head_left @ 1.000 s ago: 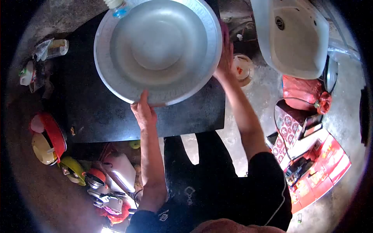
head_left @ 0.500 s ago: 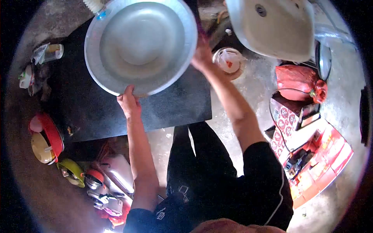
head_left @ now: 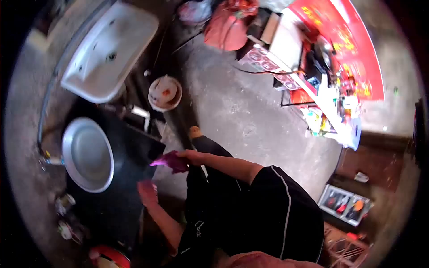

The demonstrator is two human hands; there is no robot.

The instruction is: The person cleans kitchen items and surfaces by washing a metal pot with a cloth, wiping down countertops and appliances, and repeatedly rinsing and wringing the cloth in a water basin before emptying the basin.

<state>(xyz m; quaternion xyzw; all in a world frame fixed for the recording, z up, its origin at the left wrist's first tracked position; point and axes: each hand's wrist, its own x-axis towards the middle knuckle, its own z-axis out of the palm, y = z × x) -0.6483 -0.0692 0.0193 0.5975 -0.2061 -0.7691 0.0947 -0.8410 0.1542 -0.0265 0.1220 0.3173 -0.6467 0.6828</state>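
A purple cloth (head_left: 170,161) hangs from my right hand (head_left: 191,156), whose fingers are closed round it, just beyond the edge of the dark table (head_left: 120,210). My left hand (head_left: 147,192) is near that same edge, blurred by motion, so its fingers and anything in them cannot be made out. The wide metal basin (head_left: 88,155) rests on the table at the left, apart from both hands. A pale hose end (head_left: 54,161) lies against the basin's far rim.
A white sink (head_left: 96,58) is at the upper left. Beside it a bucket (head_left: 154,100) stands on the floor. Red bags (head_left: 228,31), a red-sided stand with bottles (head_left: 357,58) and a grey tray of utensils (head_left: 328,196) are to the right.
The view has swung to the right, bringing more of the floor and stand into sight. Both hands have left the basin's rim. The purple cloth now shows clearly in my right hand.
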